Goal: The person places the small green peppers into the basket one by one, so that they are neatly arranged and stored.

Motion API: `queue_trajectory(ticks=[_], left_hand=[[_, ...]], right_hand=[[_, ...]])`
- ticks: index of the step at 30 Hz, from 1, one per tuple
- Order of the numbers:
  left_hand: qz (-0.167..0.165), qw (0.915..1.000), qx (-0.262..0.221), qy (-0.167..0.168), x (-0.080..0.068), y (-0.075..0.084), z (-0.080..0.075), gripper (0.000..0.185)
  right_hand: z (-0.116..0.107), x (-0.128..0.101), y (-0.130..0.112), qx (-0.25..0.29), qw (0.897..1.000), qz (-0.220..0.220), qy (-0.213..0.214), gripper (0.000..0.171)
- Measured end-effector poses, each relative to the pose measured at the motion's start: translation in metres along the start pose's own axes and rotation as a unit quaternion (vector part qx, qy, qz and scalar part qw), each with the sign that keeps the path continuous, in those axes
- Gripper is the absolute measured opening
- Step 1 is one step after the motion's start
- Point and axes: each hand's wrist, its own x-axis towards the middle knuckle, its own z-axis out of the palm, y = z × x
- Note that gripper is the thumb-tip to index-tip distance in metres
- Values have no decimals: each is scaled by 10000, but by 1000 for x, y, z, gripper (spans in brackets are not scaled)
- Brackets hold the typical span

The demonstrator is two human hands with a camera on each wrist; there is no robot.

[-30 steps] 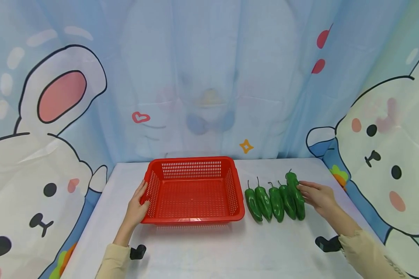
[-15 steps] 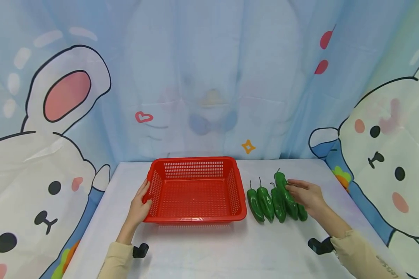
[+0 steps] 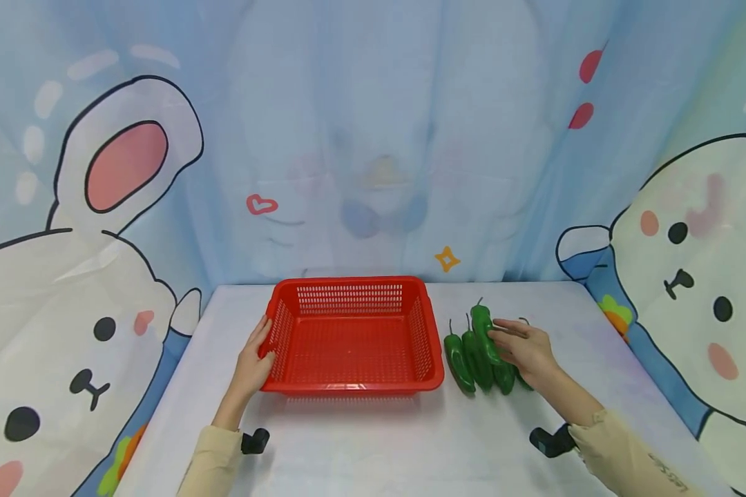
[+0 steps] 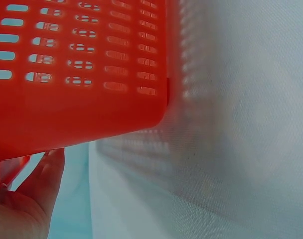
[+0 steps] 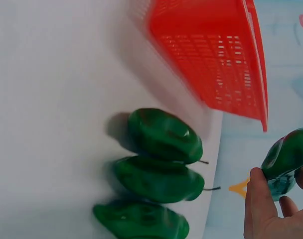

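A person's right hand pinches a green chili pepper between thumb and fingers, holding it above a row of others; in the right wrist view the held pepper shows against the backdrop, raised off the table. From the head view its stem points away from the person and it overlaps the peppers underneath.

Of those on the table, the leftmost pepper lies nearest the basket, its stem also pointing to the far side. Just beside it is a second pepper, then a third pepper, partly covered by the held one and the hand. A fourth pepper is mostly hidden behind the right hand, with its thin stem showing beyond the fingers.

The left hand grips the left side of a red plastic basket, thumb at the rim and the other fingers along the outer wall. The basket stands upright on the table, left of the peppers; its slotted walls and bare floor are visible.

Both arms wear beige sleeves, each with a black device at the wrist. Behind the table hangs a pale blue curtain printed with cartoon rabbits, a red heart outline and an orange star.
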Motion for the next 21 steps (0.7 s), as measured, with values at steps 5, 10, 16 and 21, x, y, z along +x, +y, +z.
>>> queue_trajectory(ticks=[5,10,16,21], left_hand=[[0,10000,-13,-25,2,1,-1,67],[18,10000,-35,12,1,0,1,67],[92,9999,-37,41,2,-1,1,66],[67,10000,-24,0,3,-3,0,67]], right_hand=[[10,2,-7,-71,9999,7,96,61],[24,1,-17,188,9997,-108,67,59],[47,-2,-30,449,9985,-306,-54,56],[66,-3,-35,599,9975,-339,-157,52]])
